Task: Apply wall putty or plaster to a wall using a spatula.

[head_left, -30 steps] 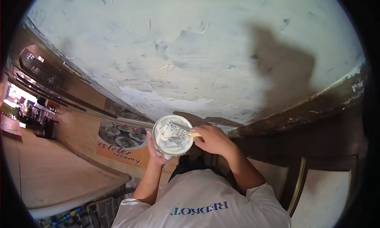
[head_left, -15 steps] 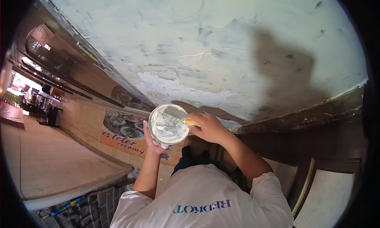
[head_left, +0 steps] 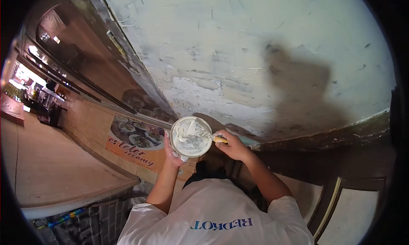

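Note:
A round white tub [head_left: 173,136] of pale, creamy wall filler [head_left: 185,130] is held up in front of me. My left hand [head_left: 174,153] wraps round its left side and underside, with white smears on the fingers. In my right hand [head_left: 232,145] is the yellow handle of a putty knife [head_left: 220,139]. Its blade reaches over the tub's right rim into the filler, partly coated, so the blade's edge is hard to make out.
A patchy, filler-coated wall [head_left: 238,70] rises ahead, bearing my shadow. Its dark lower edge runs to the right, above panelled doors [head_left: 349,211]. At left are a beige counter [head_left: 64,168], a food poster [head_left: 132,143] and a distant person [head_left: 50,85].
Tub and both hands have shifted slightly right in the view. The putty knife has moved toward the tub's right side, its handle now outside the rim. The view has turned a little.

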